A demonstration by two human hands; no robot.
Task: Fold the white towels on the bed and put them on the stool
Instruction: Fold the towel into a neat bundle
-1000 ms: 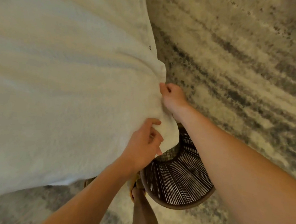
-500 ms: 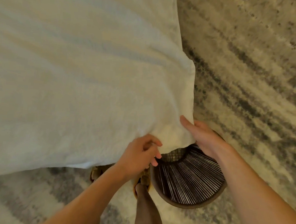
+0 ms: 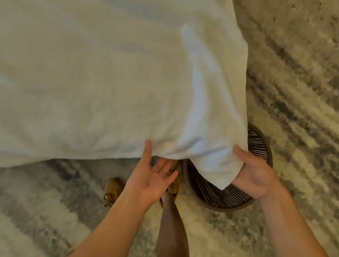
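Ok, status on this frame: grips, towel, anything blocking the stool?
Left grip open, thumb at towel edge. Right grip holds towel corner above stool. Towel spread wide, covers part of stool. Foot beside stool, not blocking.

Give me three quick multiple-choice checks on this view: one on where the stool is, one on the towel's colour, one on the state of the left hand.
1. Where is the stool?
A) partly under the towel's hanging corner, by the right hand
B) left of both arms
C) on top of the towel

2. What colour is the towel?
A) blue
B) white
C) grey striped

3. How is the left hand?
A) clenched on the stool's rim
B) holding a shoe
C) open, palm up, thumb at the towel's edge

Answers:
1 A, the woven seat shows beneath the corner that the right hand grips.
2 B, the cloth is plain white all over.
3 C, its fingers lie straight and spread, holding nothing.
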